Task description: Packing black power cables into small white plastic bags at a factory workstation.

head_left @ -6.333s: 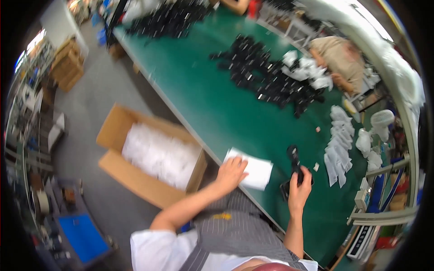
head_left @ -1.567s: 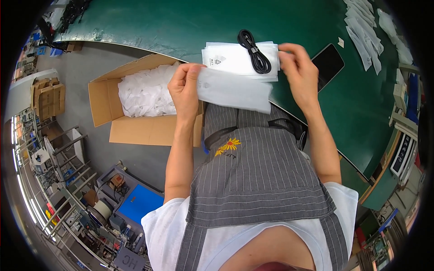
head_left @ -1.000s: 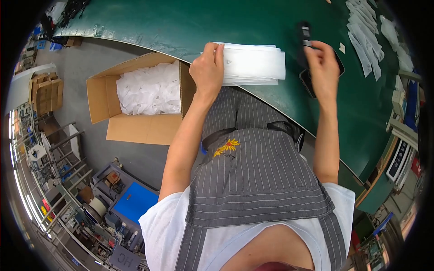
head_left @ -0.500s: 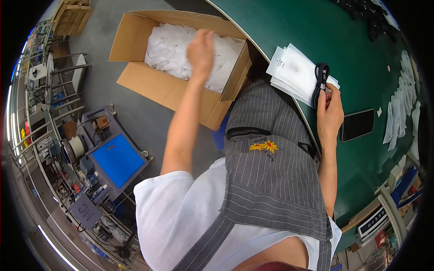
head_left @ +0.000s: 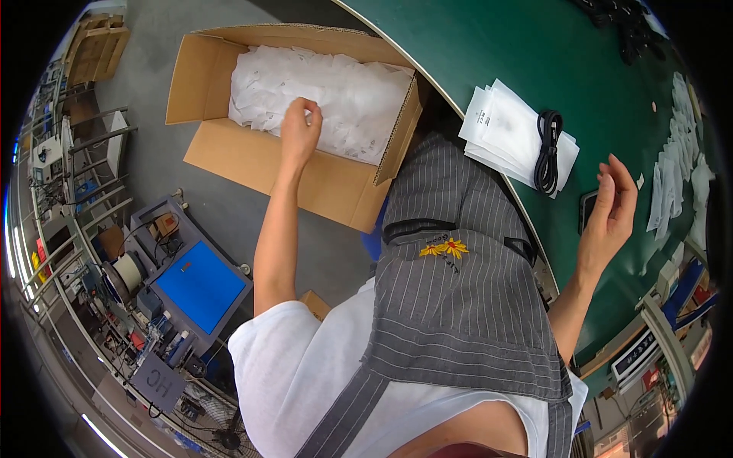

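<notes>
Head view: I see the spread right hand (head_left: 610, 210) partly hiding a phone (head_left: 586, 211); upper left, the left hand (head_left: 298, 135), grip unclear, overlaps a carton (head_left: 238, 158).

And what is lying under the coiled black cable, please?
The black cable lies on white pouches, stacked on the green table. The lower ones are mostly covered, so their number cannot be told.

We're holding our L hand (head_left: 301, 131) over the carton (head_left: 252, 169), which is standing just L of the table (head_left: 477, 46), w/ loose pouches (head_left: 355, 91) lying in it. On the table nr the edge, a pouch stack (head_left: 505, 131) is lying w/ a cable coil (head_left: 547, 164) resting on its R end. Our R hand (head_left: 613, 212) is partly covering a phone (head_left: 586, 208) R of that; bags (head_left: 668, 183) are lying farther R.
</notes>
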`<state>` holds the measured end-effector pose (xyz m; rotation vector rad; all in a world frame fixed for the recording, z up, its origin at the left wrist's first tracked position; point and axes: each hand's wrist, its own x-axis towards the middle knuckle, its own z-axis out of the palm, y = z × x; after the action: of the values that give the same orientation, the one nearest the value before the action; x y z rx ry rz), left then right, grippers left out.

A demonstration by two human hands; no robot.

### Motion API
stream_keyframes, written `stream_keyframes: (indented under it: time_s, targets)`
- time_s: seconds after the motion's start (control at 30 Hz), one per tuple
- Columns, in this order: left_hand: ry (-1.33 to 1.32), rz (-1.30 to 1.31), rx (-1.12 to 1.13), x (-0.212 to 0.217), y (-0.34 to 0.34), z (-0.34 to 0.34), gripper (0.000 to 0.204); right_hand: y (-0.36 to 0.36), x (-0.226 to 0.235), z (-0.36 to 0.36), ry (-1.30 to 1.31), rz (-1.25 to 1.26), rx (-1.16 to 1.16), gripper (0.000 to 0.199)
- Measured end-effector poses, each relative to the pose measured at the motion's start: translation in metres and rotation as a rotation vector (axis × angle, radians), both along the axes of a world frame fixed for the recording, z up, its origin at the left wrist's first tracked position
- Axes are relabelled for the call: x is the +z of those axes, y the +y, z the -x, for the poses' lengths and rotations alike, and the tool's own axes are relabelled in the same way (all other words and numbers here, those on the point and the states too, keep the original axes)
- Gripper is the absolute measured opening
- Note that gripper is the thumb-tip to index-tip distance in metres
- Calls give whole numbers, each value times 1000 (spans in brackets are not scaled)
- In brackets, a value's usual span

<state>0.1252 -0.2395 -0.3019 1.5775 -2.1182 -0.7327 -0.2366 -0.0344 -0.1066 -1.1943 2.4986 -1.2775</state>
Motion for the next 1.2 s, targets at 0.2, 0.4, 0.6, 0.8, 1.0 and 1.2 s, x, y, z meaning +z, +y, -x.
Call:
stream_keyframes:
  time_s: [0.2,0.4,0.6,0.8,1.0,1.2]
  targets:
    - [397,32,31,142,27,36,11,-23,7,-30,-41,53,377,22]
    - [665,-383,-442,223,62,94,9,-43,33,-37,30,240,689,56]
    - [470,76,-421,224,75,150,5,-8,35,-15,-663,-369,651,41]
    - [328,89,-730,232,96,190,11,38,23,6,-229,-72,677,41]
    - [431,-82,-666,238,112,221,26,17,23,6,-691,76,657,31]
    - [622,-403,-488,216,121,208,12,20,11,0,-728,211,496,23]
